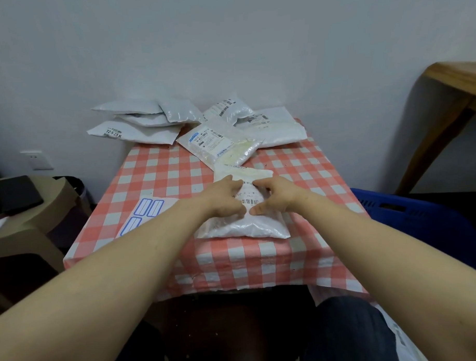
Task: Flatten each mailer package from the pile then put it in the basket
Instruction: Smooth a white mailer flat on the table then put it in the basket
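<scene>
At frame centre on the checked bench [155, 172], a puffy white poly mailer [244, 228] lies under the left hand [226, 197] and right hand [278, 196], both spread flat and pressing; it looks light, soft and slippery, best pinched at its edges.

Table [261, 260] in red-white checks; label sheet [143, 213] with blue frames at left edge. Wall socket [36, 159], beige stool [30, 214] left; wooden furniture [452, 97] right.
</scene>
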Tool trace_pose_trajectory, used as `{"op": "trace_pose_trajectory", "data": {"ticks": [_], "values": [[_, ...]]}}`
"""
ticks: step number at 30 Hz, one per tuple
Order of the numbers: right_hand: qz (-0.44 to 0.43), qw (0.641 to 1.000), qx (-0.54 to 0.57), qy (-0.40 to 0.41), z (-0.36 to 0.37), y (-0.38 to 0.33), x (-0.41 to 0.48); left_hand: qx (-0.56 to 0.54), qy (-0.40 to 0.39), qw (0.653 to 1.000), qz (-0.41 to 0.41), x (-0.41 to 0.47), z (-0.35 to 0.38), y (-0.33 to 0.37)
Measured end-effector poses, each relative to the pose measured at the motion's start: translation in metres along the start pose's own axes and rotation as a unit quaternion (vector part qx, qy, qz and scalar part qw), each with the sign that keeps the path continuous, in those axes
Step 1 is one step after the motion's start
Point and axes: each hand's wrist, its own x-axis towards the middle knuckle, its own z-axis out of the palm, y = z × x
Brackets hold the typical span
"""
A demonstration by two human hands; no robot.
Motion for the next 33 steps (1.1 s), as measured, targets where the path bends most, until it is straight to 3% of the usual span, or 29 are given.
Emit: {"op": "trace_pose_trajectory", "data": {"ticks": [4,10,18,22,27,31,33], "values": [[0.002,0.997,-0.071,0.02,0.006,0.003,0.008,0.071,-0.007,0.997,0.023,0.004,0.001,-0.005],[-0.019,0.98,-0.155,0.12,0.017,-0.002,0.011,0.187,0.111,0.975,0.05,0.012,0.014,-0.01],[-0.06,0.966,-0.195,0.161,0.001,-0.013,0.009,0.234,0.202,0.949,0.063,0.007,-0.001,0.0],[-0.044,0.974,-0.195,0.108,0.002,-0.013,0.005,0.197,0.155,0.967,0.053,0.005,0.003,-0.004],[-0.023,0.992,-0.115,-0.05,0.0,-0.007,-0.005,0.153,0.037,0.986,0.057,0.0,0.005,-0.01],[-0.012,0.991,-0.115,-0.073,0.006,-0.004,-0.002,0.127,-0.02,0.99,0.051,-0.001,0.006,-0.007],[-0.015,0.987,-0.15,-0.052,0.009,-0.006,0.002,0.139,-0.01,0.989,0.043,0.002,0.007,-0.007]]}}
